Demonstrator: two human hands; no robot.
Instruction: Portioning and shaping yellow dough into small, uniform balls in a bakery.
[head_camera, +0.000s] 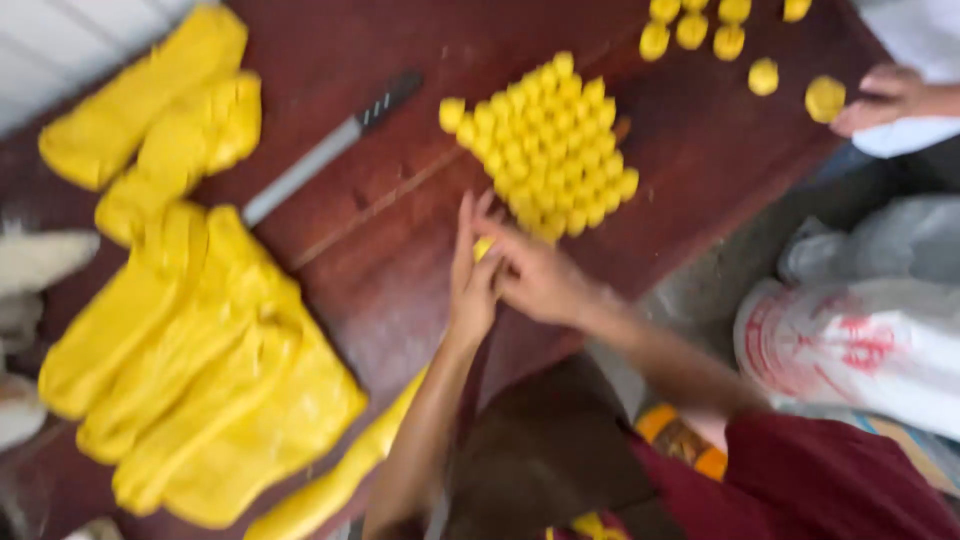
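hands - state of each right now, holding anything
Left hand: pressed palm to palm on a dough piece.
Right hand: pressed on the same piece.

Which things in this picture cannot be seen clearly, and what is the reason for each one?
- Head view: the yellow piece between the left hand and right hand is mostly covered by the palms.
- Head view: motion blur hides the knife blade edge and the surface of the small yellow balls.
- Head view: another person's hand is cut off by the right edge.
- Head view: the yellow dough logs blur together.
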